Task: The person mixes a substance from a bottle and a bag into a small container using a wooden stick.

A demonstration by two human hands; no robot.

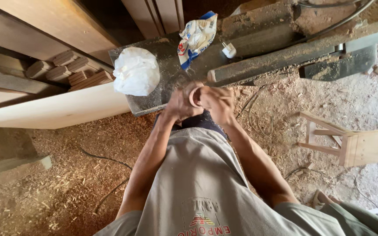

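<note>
A grey, sawdust-coated metal machine table (pixel 162 94) stands before the person, bearing a bulging white plastic bag (pixel 136 71) and a crumpled blue-and-white wrapper (pixel 196 37). Just off its near edge, the left hand (pixel 178 105) and right hand (pixel 217 101) both clasp a small, round, tan wooden ring (pixel 195 96). It looks smooth and blurred; dusty fingers could likely let it slip onto the shavings-strewn floor (pixel 66 175).

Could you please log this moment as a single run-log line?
left hand: gripping wooden ring | right hand: gripping wooden ring | nearby: white plastic bag, crumpled wrapper on machine table | floor: sawdust
</note>
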